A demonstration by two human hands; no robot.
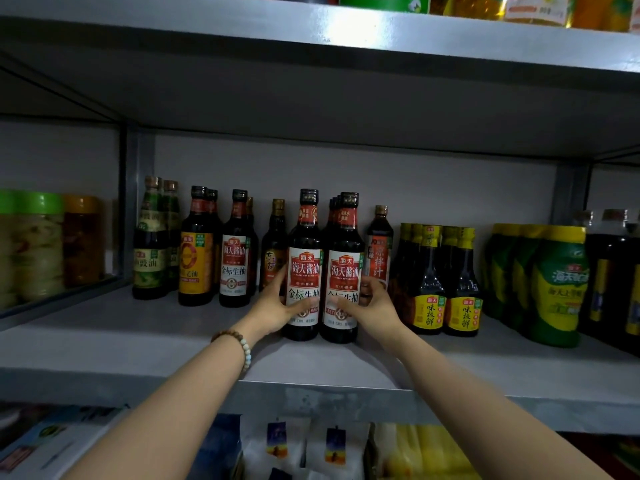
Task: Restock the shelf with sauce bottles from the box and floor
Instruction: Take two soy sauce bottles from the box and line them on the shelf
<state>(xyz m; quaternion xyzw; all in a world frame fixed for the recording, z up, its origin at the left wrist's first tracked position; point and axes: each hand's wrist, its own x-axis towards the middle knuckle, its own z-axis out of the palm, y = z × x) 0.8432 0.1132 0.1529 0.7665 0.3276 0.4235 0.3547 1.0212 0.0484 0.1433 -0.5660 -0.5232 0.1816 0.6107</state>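
A: What can't we make out here?

B: The bottles behind the front right bottle show only their caps. Our thumbs cover the lower label text, and the jars at the far left are blurred.

A: How do the two front bottles stand?

B: Upright on the shelf, caps up, labels facing us, side by side near the middle. Our left hand wraps the left bottle; our right hand wraps the right one, fingers closed round each.

A: Any writing we can read?

B: Both red and white labels read 海天酱油, with 金标生抽 below. The small yellow-labelled bottles to the right read 味极鲜.
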